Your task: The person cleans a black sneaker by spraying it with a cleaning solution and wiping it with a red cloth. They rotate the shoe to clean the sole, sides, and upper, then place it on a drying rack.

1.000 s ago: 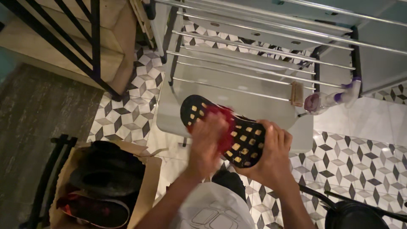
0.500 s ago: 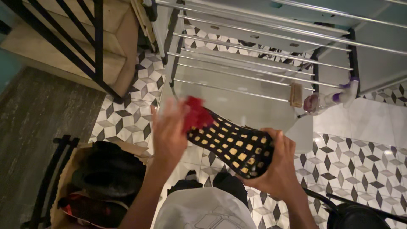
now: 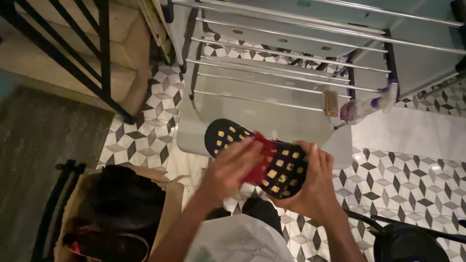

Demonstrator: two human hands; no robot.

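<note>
A black shoe (image 3: 228, 137) is turned sole-up, its sole dotted with yellow squares. My right hand (image 3: 310, 187) grips it from below at the near end. My left hand (image 3: 230, 167) presses a red cloth (image 3: 259, 155) against the middle of the sole. The shoe's toe end points away to the left, over a pale plastic stool (image 3: 257, 114). Both hands sit above my lap, just in front of a metal drying rack (image 3: 291, 58).
A cardboard box (image 3: 73, 208) holding dark shoes stands at the lower left. A wooden brush (image 3: 331, 103) and a purple spray bottle (image 3: 366, 106) lie by the stool. Black stair railing (image 3: 73, 53) rises at the upper left. The floor is patterned tile (image 3: 412, 179).
My left hand, lifted off to the left with the red cloth half a second ago, has come back down onto the sole. The shoe has swung back left and tilted flatter.
</note>
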